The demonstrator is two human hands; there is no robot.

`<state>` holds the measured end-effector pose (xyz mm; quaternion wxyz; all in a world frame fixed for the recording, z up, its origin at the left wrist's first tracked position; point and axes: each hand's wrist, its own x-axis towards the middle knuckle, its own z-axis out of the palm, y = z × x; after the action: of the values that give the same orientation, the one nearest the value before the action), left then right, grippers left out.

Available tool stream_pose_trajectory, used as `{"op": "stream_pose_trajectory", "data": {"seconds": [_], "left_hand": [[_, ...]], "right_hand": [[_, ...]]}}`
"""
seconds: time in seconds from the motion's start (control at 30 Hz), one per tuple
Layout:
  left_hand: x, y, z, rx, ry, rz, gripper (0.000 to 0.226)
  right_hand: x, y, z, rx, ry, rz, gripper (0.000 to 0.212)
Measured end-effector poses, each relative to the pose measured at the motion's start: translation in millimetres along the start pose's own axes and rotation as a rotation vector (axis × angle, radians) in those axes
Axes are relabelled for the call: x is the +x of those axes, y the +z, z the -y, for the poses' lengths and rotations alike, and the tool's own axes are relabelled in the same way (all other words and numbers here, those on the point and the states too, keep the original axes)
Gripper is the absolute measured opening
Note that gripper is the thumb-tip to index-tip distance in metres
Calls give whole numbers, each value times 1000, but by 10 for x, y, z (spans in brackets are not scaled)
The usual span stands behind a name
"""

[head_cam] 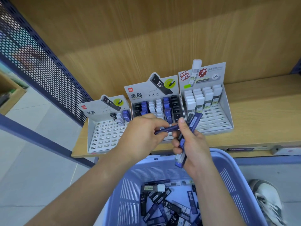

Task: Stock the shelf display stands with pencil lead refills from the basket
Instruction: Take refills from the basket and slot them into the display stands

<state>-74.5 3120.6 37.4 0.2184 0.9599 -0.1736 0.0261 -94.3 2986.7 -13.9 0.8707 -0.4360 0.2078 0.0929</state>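
A blue lead refill case (pixel 166 129) is pinched horizontally by the left hand (pixel 143 134). A tilted bundle of refill cases (pixel 194 122) is gripped in the right hand (pixel 195 144), above the basket (pixel 162 170).

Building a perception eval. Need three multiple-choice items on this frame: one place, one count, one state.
1. Where is the basket relative to the shelf?
A) on it
B) behind it
C) below its front edge, nearer the person

2. How many display stands are on the shelf?
A) two
B) three
C) five

3. The right hand is:
A) gripping a bundle of refills
B) open and empty
C) resting on the basket rim

Key: 1C, the basket sits low in front of the shelf edge; 2B, three sit side by side; 3A, its fingers curl round the bundle.
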Motion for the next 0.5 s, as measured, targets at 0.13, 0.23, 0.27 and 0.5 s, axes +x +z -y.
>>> {"op": "stream_pose_trajectory", "data": {"seconds": [0.13,0.23,0.27,0.5], "left_hand": [[28,2,66,-534,-291,7,16],[47,-48,61,-905,-483,59,14],[61,-65,57,-941,-520,80,15],[75,-61,-80,-922,-538,217,10]], "right_hand": [[50,-97,33,-23,-29,15,12],[67,-113,23,-51,-94,4,13],[69,-106,11,-36,-117,-8,12],[40,-55,39,46,-167,-41,8]]}}
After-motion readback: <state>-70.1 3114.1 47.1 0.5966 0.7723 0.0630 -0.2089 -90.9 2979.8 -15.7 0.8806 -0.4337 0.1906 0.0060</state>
